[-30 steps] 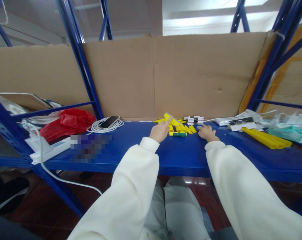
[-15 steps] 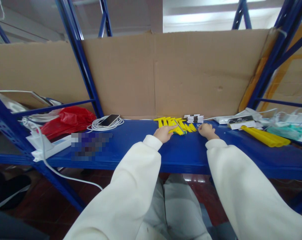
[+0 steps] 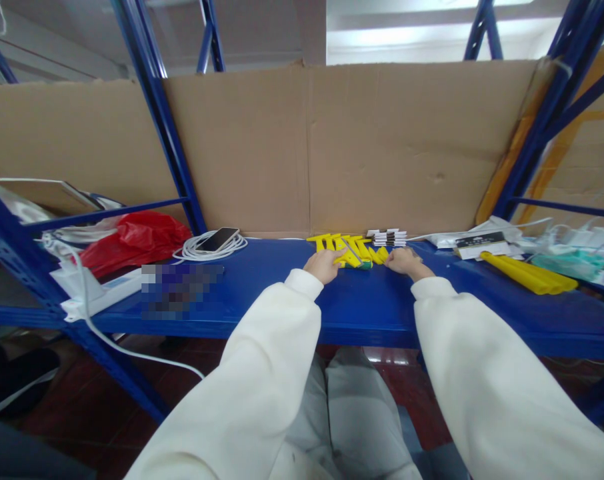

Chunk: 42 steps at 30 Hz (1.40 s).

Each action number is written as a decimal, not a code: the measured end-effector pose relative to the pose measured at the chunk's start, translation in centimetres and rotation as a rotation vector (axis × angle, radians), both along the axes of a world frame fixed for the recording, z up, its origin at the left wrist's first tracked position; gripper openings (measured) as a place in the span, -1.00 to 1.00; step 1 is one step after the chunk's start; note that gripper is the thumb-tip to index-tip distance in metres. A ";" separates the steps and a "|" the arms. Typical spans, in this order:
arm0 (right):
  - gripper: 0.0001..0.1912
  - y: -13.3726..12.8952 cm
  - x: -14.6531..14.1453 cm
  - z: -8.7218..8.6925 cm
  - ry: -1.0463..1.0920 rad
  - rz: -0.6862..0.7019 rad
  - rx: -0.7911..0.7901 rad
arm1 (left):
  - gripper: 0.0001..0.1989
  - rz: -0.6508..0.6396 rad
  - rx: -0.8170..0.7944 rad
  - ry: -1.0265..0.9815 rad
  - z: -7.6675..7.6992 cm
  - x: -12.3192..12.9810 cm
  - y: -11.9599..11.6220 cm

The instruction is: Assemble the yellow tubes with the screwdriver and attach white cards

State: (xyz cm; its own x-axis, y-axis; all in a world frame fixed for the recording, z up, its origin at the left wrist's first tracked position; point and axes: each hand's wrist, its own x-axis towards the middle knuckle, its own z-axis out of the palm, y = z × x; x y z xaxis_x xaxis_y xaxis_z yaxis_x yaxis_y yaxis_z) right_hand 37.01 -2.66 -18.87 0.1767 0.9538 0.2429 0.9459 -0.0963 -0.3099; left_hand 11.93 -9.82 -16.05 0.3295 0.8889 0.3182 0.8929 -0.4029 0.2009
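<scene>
My left hand (image 3: 323, 266) is closed on the near end of a yellow piece with a grey strip (image 3: 351, 255), tilted above the blue shelf. Some green shows at its lower right end. My right hand (image 3: 405, 261) is pinched at the right side of the small yellow pieces (image 3: 381, 255); what its fingertips hold, if anything, is too small to make out. Behind the hands lie several yellow T-shaped pieces (image 3: 323, 241) in a row. A stack of small white-and-black packs (image 3: 387, 238) lies just beyond my right hand.
A phone (image 3: 220, 239) rests on a coiled white cable (image 3: 187, 253) at the left, near a red plastic bag (image 3: 137, 241). Yellow tubular pieces (image 3: 529, 273) and a black-and-white box (image 3: 481, 245) lie at the right. A cardboard panel (image 3: 242, 153) stands behind the blue shelf (image 3: 267, 307).
My right hand has moved left, up to the small yellow pieces. The yellow piece in my left hand has tilted slightly; that hand has barely shifted.
</scene>
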 end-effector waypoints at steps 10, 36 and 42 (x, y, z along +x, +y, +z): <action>-0.90 -0.7 -5.4 0.8 0.594 0.672 0.302 | -0.46 0.033 0.001 0.117 -0.3 0.4 0.1; -0.92 -2.0 -7.7 0.1 0.567 0.552 0.273 | -0.46 0.055 -0.006 0.013 -0.1 0.6 -0.1; -0.91 -1.9 -7.4 0.1 0.536 0.603 0.294 | -0.48 0.048 0.008 0.012 -0.1 0.6 -0.2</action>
State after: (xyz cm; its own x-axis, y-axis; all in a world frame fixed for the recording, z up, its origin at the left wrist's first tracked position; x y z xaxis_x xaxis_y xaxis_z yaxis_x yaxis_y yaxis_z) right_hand 29.60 -4.53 -18.75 -0.1790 0.8327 0.5240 0.5283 0.5307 -0.6628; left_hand 12.57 -10.04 -16.11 0.2906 0.9012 0.3216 0.9134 -0.3614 0.1875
